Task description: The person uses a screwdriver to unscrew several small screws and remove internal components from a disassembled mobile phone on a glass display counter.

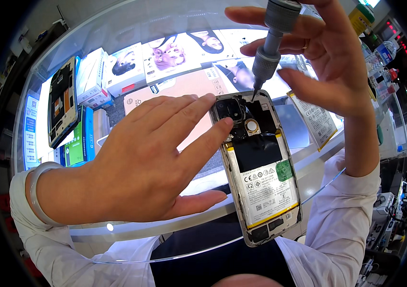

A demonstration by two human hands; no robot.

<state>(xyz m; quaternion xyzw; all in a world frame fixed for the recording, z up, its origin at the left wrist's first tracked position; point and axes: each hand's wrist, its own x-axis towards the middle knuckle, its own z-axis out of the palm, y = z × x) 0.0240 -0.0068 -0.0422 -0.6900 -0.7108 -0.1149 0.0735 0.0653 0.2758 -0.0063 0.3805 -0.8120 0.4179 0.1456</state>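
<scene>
An opened smartphone [261,191] lies at the middle right with its back cover off, showing a battery, black film and a camera module [227,109]. My left hand [150,143] rests over its upper left edge, fingers spread, with fingertips at the camera module. A grey screwdriver [266,62] stands nearly upright, its tip at the phone's upper right part. My right hand [328,62] is around the screwdriver, thumb and some fingers loosely apart from its shaft. The screwdriver's top end runs out of the frame.
Another opened phone [63,103] stands tilted at the left, beside several boxes [93,81]. A loose phone battery [313,119] lies right of the phone on the glass counter [316,189]. Portrait-printed boxes [170,52] show farther back. Bottles [383,52] stand at the far right.
</scene>
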